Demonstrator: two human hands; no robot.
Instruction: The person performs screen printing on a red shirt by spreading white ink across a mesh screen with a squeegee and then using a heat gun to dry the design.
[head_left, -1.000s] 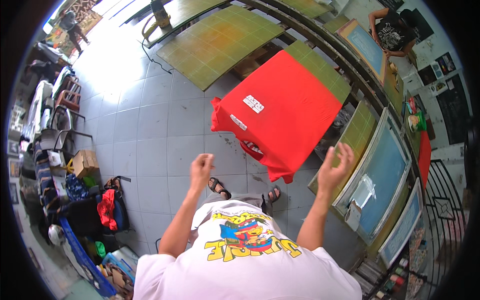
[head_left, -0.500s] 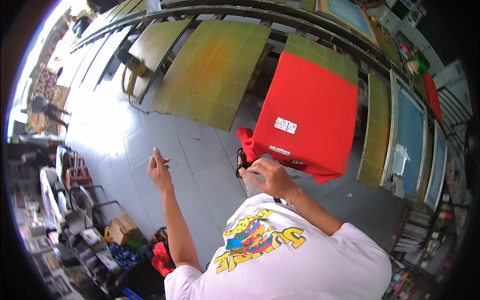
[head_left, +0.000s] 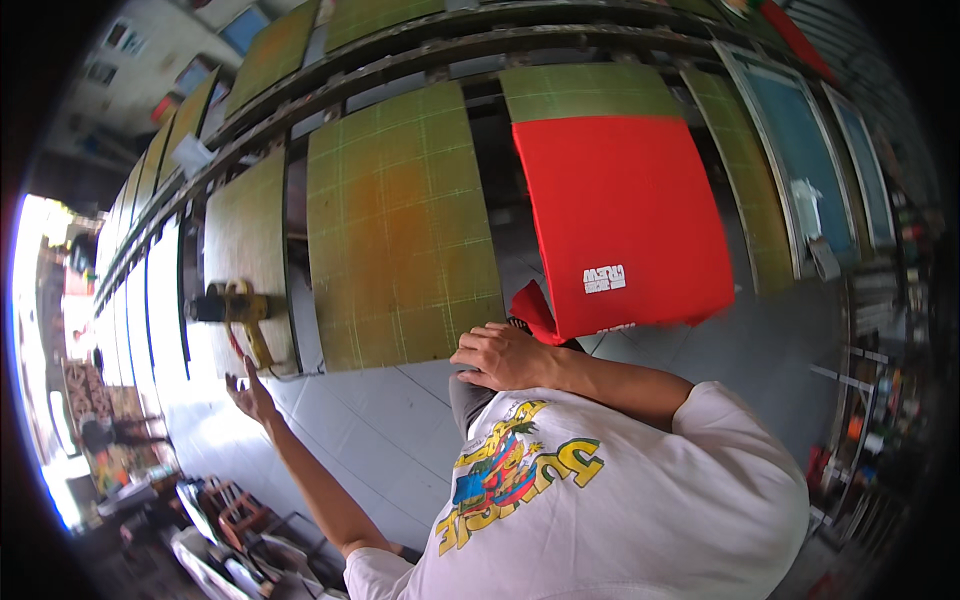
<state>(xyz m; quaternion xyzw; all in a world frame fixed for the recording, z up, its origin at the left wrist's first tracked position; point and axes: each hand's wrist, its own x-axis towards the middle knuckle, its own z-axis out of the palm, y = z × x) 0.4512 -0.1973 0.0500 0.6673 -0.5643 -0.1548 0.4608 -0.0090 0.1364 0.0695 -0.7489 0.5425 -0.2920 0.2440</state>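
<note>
My left hand [head_left: 254, 402] reaches out at the left with its fingers apart and nothing in it. Just above its fingertips, a yellow heat gun [head_left: 240, 308] with a dark nozzle lies on a pale board [head_left: 248, 220]; a small gap seems to stay between them. In front of my body, my right hand [head_left: 497, 357] hovers with loosely bent fingers, close to the near corner of a wide green board [head_left: 400, 220]; nothing shows in it. Right of that hand, a red shirt [head_left: 620, 215] with a white print is stretched over another board, a bunched part hanging at its near left corner.
Framed screens [head_left: 790, 160] lean beside a narrow green board [head_left: 750, 190] at the right. Dark rails [head_left: 440, 65] run behind the boards. Grey floor tiles [head_left: 370, 425] lie below. Chairs [head_left: 240, 510] stand at the lower left, shelves [head_left: 865, 400] at the right.
The view has swung left and nearer the boards. My left hand has come close to the heat gun, and my right hand has moved across to beside the wide green board.
</note>
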